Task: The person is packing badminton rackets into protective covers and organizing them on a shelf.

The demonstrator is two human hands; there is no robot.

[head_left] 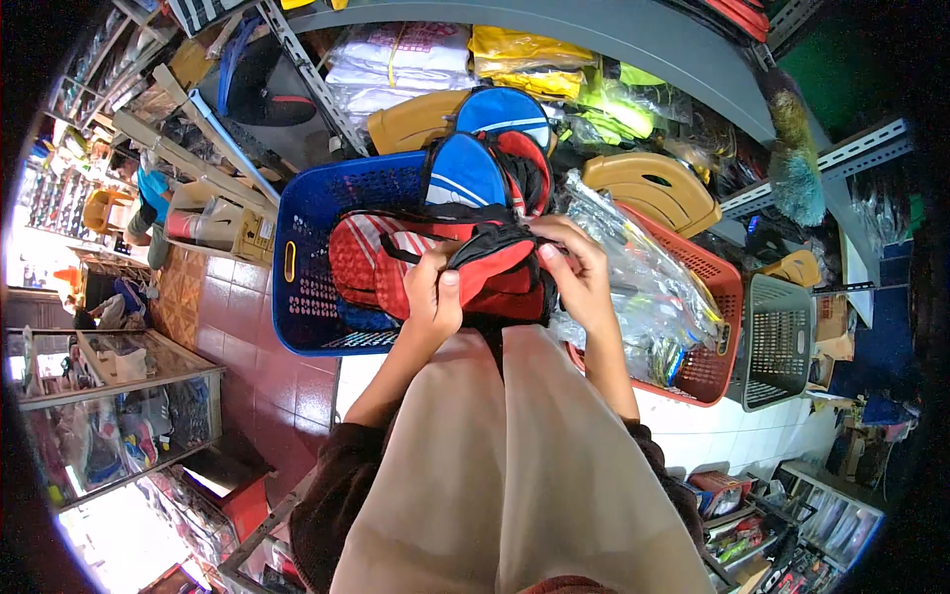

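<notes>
Gripping the red-and-black bag (498, 277) at mid-view, you have the left hand (433, 287) clamped on it at 9 o'clock, the right hand (579, 272) at 3, hands apart. From the bag: blue basket (300, 309) at 9 o'clock, blue bag (463, 170) at 11, red basket (730, 285) with clear plastic packages (625, 262) at 3.

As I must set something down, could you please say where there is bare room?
Bare maroon tiles lie between the blue basket and glass case, and white tiles this side of the red basket and grey basket. Crowded: the blue basket, heaped with bags; the red basket, full of plastic packs.
</notes>
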